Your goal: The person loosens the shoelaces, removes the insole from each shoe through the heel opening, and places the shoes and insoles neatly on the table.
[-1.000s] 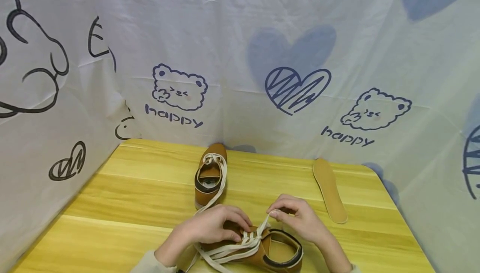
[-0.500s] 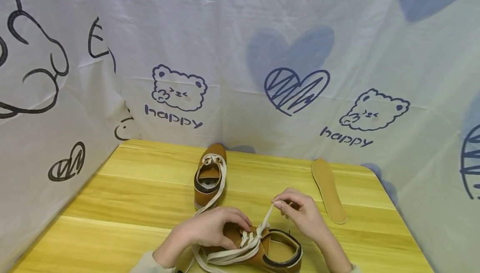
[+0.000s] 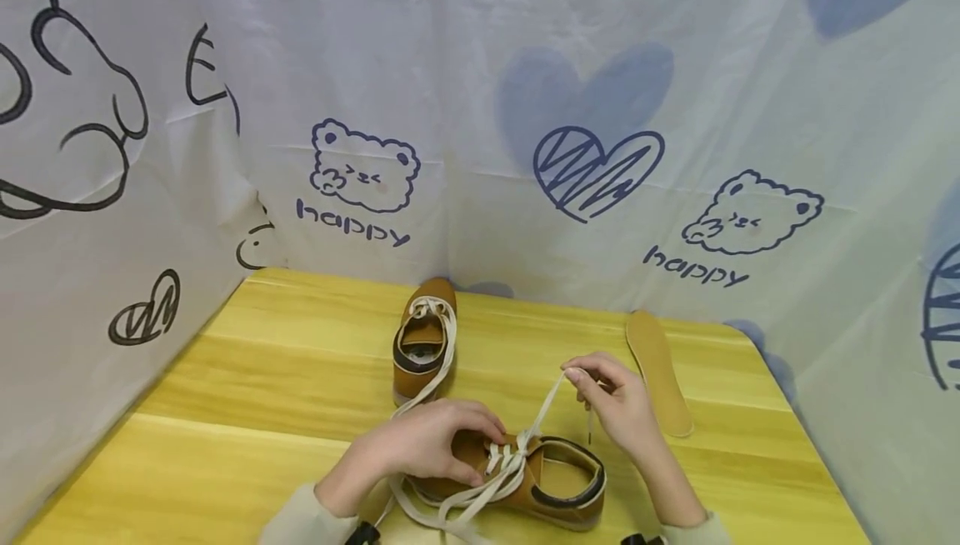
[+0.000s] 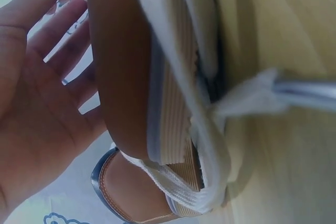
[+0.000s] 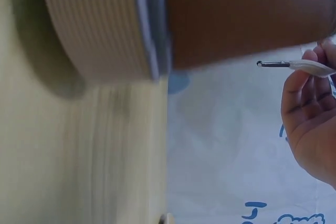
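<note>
A brown shoe (image 3: 551,503) with a dark-trimmed collar lies on its sole, toe to the left. My left hand (image 3: 431,442) grips its front part, thumb on the near side and fingers over the far side. With thumb and fingertips, my right hand (image 3: 618,403) pinches a cream shoelace (image 3: 549,406), drawn taut up from the lacing. The lace's metal tip (image 5: 274,64) hangs past the right fingers in the right wrist view. Other lace strands (image 3: 450,520) lie loosely along the shoe's near side. The left palm stands beside the shoe's brown upper (image 4: 121,72) in the left wrist view.
A second brown shoe (image 3: 411,385) stands farther back, its long lace trailing toward the left hand. A tan insole (image 3: 660,374) lies at the right rear of the yellow wood-grain table (image 3: 247,395). A printed white cloth (image 3: 465,237) hangs behind the table.
My right hand has moved up and to the right, drawing the pinched lace longer and straighter. The left hand stays on the shoe's front.
</note>
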Tool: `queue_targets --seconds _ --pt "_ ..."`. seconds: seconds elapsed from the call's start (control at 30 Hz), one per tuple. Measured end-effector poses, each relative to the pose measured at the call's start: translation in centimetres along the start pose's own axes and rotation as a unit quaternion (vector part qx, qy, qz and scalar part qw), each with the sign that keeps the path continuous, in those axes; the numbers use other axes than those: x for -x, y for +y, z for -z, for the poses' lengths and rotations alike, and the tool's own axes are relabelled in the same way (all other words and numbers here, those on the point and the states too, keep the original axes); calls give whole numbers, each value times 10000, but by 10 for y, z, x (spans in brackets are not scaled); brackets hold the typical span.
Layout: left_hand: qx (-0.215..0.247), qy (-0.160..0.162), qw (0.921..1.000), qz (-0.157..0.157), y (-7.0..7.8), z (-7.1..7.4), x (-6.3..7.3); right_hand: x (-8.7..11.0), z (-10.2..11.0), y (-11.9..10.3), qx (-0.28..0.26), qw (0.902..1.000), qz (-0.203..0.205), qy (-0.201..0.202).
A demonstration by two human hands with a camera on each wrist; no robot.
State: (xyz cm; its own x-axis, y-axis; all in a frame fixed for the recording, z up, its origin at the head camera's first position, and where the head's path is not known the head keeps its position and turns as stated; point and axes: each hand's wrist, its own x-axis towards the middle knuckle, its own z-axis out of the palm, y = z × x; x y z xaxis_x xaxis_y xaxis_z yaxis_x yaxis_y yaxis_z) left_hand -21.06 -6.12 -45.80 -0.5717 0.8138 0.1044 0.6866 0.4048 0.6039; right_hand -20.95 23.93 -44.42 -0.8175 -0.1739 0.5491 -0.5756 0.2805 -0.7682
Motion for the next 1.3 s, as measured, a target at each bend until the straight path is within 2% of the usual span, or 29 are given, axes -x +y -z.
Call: queue_targets --seconds 0.13,0.3,0.57,0.8,0.9,1.3 --pt "-143 15 9999 32 -1 0 -1 -5 0 0 2 10000 73 58" --pt "-210 46 9998 -39 0 -1 -1 -8 2 -3 100 9998 -115 87" --pt "-361 61 9992 -184 1 3 -9 -11 15 -4 272 9988 -316 274" --pt "-295 1 9995 -111 1 0 -4 -11 19 1 167 9987 -401 258" --pt "-300 40 9995 -122 2 -1 -3 -12 20 2 107 9981 -469 390" --pt "-306 13 9995 -78 6 0 -2 -12 38 -1 355 9902 -1082 804"
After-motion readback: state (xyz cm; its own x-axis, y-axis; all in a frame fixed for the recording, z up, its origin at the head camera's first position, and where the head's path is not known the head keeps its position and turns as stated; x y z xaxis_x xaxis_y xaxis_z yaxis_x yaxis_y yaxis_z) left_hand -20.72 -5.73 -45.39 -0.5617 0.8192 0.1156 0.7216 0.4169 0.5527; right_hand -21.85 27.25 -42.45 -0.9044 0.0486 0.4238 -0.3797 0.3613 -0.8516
